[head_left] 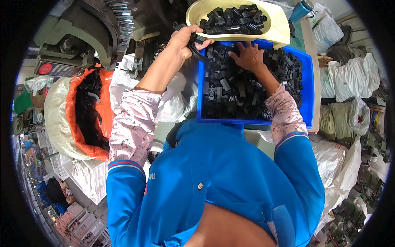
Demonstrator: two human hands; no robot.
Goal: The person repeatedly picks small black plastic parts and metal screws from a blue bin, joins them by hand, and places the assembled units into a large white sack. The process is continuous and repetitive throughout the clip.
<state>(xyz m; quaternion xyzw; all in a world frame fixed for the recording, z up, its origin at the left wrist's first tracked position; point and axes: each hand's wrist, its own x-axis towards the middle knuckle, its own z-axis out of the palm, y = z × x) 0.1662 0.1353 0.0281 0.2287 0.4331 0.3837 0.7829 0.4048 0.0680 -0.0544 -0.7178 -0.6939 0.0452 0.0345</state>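
A blue plastic tray [311, 88] in front of me is piled with several small black plastic parts [230, 92]. My right hand [248, 55] lies palm down on that pile near the tray's far edge, fingers spread into the parts. My left hand [186, 41] is at the tray's far left corner, closed around a black plastic part [197, 41] with a curved strap-like piece hanging from it. Just beyond the tray sits a cream oval bowl [279, 29] holding more black parts.
A green metal machine [82, 31] stands at the far left. An orange-lined sack [88, 113] of black pieces sits left of me, with white crates [90, 177] below. White and grey bags [349, 78] line the right side. A teal bottle [301, 9] stands behind the bowl.
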